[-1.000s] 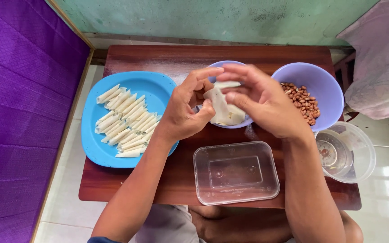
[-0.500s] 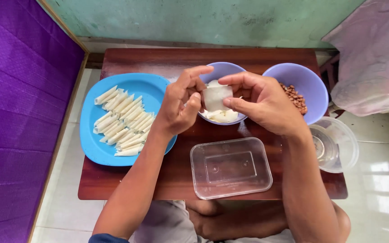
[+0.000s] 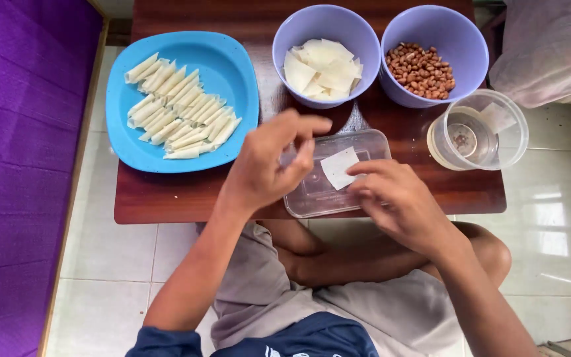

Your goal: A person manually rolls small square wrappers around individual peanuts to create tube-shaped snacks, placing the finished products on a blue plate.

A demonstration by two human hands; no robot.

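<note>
Now we have brought one wrapper square (image 3: 340, 166) down from the bowl of wrappers (image 3: 325, 53) onto the clear container (image 3: 335, 173) at frame centre, right hand (image 3: 398, 201) pinching its edge, left hand (image 3: 269, 165) loosely apart above.

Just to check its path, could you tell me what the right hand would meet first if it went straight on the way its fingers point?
The right hand points up-left; its fingers already touch the white wrapper square on the clear container.
</note>
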